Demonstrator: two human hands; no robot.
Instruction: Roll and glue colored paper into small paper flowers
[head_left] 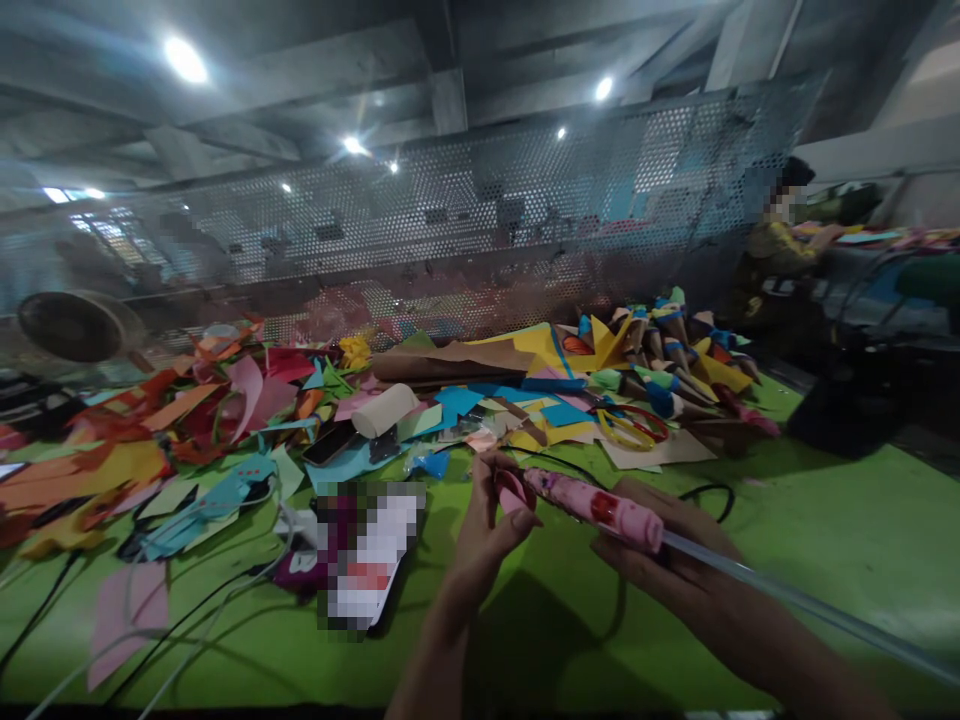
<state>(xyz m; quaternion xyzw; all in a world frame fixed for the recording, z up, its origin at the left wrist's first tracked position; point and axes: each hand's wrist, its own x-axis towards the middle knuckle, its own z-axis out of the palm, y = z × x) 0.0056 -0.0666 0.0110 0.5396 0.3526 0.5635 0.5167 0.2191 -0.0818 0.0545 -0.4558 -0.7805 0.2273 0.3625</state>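
Note:
My right hand (660,550) is wrapped round a pink glue gun (592,507) with a clear glue stick (787,600) running out of its back toward the lower right. The gun's tip points left at a small pink paper piece (511,492). My left hand (487,520) pinches that paper piece between thumb and fingers, just above the green table (810,520). A black cable (705,492) loops on the table behind my right hand.
Coloured paper scraps (225,420) cover the back of the table. There are also a phone (330,442), a paper roll (385,410), scissors (634,425) and several paper cones (675,360). A perforated metal screen (480,230) stands behind. A person (780,250) sits at the right.

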